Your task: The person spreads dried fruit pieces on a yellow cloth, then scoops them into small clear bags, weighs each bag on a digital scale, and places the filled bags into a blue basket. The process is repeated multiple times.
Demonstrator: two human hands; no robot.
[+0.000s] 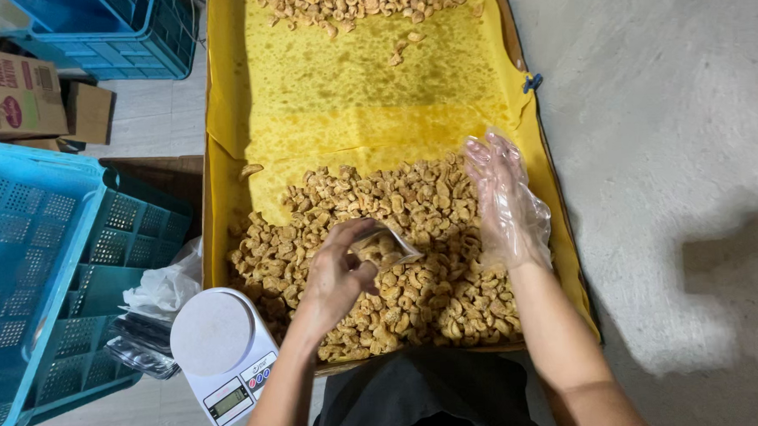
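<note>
Head view. One long tray (223, 160) lined with yellow sheet (374, 94), oil-stained. Two heaps of fried snack pieces: near heap (398, 263) fills the tray's near end edge to edge, far heap (361, 1) sits at the far end, cut off by the frame top. A few loose pieces lie on the sheet between them. Pieces too many to count.

Two hands, both over the near heap. Left hand (335, 279) is bare, fingers curled, thumb and fingertips pinching a small clear plastic bag (384, 242); the bag has snack pieces in it, count not readable. Right hand (502, 203) wears a loose clear plastic glove (528, 219), fingers straight and spread, holding nothing, just right of the bag.

One white digital kitchen scale (223, 352) beside the tray's near-left corner, platform bare. Teal plastic crates (49, 270) left of it, nested, count unclear, partly cut off; one more blue crate (115, 33) at top left. Crumpled plastic bags (157, 308) between crates and scale, contents hard to make out. Cardboard box (12, 93) at left edge. One blue clip (533, 82) on the tray's right edge.
</note>
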